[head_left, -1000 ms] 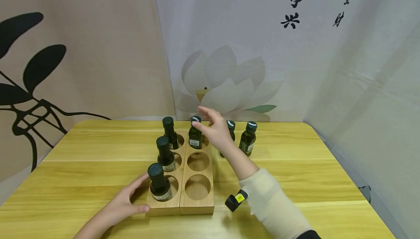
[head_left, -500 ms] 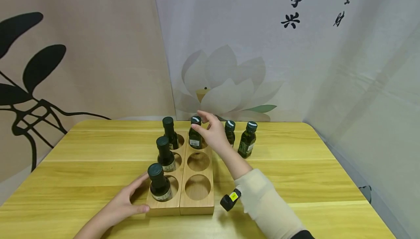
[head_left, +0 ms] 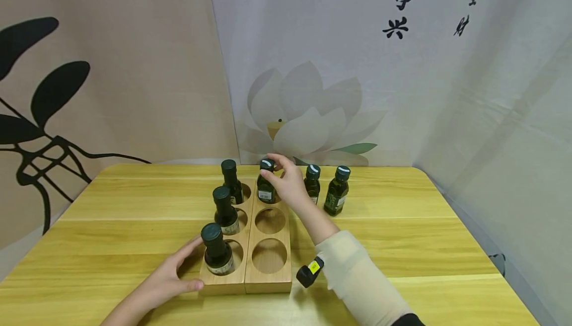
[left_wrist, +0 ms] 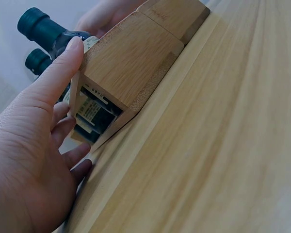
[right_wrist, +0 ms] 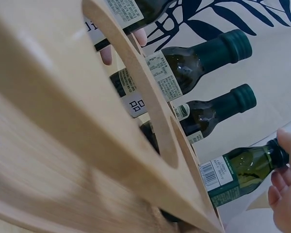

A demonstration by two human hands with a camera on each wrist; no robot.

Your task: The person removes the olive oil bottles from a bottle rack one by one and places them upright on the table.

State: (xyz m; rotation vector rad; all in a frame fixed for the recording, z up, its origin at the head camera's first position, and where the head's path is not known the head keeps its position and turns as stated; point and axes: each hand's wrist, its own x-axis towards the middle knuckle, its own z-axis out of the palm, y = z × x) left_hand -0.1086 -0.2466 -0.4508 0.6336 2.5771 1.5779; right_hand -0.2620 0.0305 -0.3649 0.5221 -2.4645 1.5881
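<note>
Two wooden bottle racks stand side by side, a left rack (head_left: 240, 266) and a right rack (head_left: 268, 282). Dark green-capped bottles fill the left row: a near bottle (head_left: 217, 249), a middle bottle (head_left: 225, 211) and a far bottle (head_left: 232, 182). My left hand (head_left: 167, 276) holds the left rack's near corner, thumb at the front edge, fingers along its side. My right hand (head_left: 290, 182) pinches the cap of a small green glass bottle (right_wrist: 237, 172) in the right rack's far hole. The right rack's other two holes hold nothing.
Right of the racks, two more small green bottles stand on the wooden table (head_left: 402, 246): one bottle (head_left: 312, 187) partly behind my right hand, another bottle (head_left: 337, 192) farther right. A printed curtain (head_left: 380, 92) hangs behind the table's far edge.
My right hand has lowered slightly, its raised fingers drawing in around the bottle cap, and its forearm has shifted left. The bottles, racks and left hand stay put.
</note>
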